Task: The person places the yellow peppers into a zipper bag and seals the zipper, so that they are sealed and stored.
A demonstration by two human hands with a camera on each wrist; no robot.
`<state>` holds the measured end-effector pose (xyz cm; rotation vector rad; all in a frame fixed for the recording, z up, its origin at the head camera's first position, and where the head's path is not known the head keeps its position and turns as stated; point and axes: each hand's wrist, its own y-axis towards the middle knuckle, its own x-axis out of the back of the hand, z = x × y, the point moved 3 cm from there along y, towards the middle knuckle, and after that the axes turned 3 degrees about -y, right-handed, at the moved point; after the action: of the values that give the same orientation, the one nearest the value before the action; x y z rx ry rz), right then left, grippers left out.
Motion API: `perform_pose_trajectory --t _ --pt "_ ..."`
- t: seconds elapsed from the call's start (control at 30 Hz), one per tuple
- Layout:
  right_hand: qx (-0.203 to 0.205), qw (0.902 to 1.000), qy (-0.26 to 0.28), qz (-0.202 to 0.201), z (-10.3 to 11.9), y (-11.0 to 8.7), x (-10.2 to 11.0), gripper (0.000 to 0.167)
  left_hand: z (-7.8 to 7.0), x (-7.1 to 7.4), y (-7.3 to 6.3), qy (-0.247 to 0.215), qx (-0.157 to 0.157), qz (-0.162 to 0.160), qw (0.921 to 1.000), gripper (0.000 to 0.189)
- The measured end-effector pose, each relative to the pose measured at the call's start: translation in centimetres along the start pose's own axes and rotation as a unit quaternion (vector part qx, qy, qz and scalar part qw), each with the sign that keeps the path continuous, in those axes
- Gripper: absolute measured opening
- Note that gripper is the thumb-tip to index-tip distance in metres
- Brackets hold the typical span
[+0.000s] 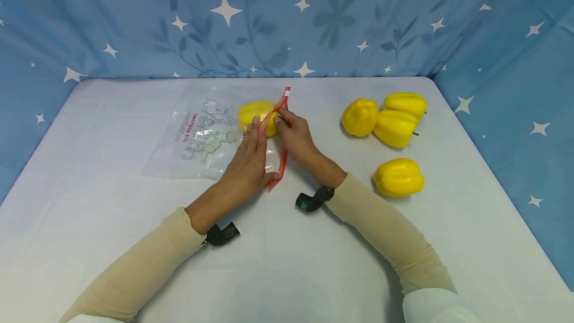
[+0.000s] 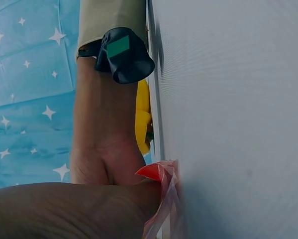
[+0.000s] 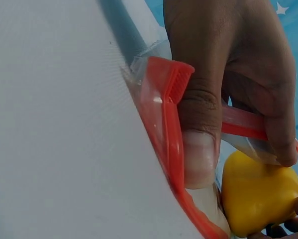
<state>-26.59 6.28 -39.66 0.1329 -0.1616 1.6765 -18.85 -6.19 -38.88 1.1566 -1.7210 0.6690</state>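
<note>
A clear zip bag (image 1: pixel 168 156) with a red zip edge lies on the table, its mouth facing right. One yellow bell pepper (image 1: pixel 250 113) sits in the mouth, mostly under the film. My left hand (image 1: pixel 242 166) holds the mouth apart, long fingers over the upper film and thumb at the lower red edge. In the right wrist view that thumb (image 3: pixel 201 154) lies against the red zip (image 3: pixel 173 129). My right hand (image 1: pixel 298 138) grips the pepper's right end at the mouth, fingers curled. Several yellow bell peppers (image 1: pixel 398 177) lie to its right.
The white table (image 1: pixel 278 268) is bordered by blue star-printed curtains (image 1: pixel 287 29) at the back and sides. Three peppers (image 1: pixel 394 128) are grouped at the back right, with another nearer the front. Each wrist carries a black camera (image 1: pixel 222 234).
</note>
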Motion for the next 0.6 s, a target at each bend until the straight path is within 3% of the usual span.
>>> perform_pose_trajectory --t 0.3,0.6 --pt "0.008 0.9994 0.031 0.009 -0.2 0.8 -0.3 0.043 0.0 0.2 0.1 -0.001 -0.006 -0.005 1.0 0.118" --pt "-0.017 0.9973 0.068 0.023 -0.1 1.3 -0.9 0.042 0.0 0.1 0.1 -0.027 -0.008 -0.008 0.9996 0.12"
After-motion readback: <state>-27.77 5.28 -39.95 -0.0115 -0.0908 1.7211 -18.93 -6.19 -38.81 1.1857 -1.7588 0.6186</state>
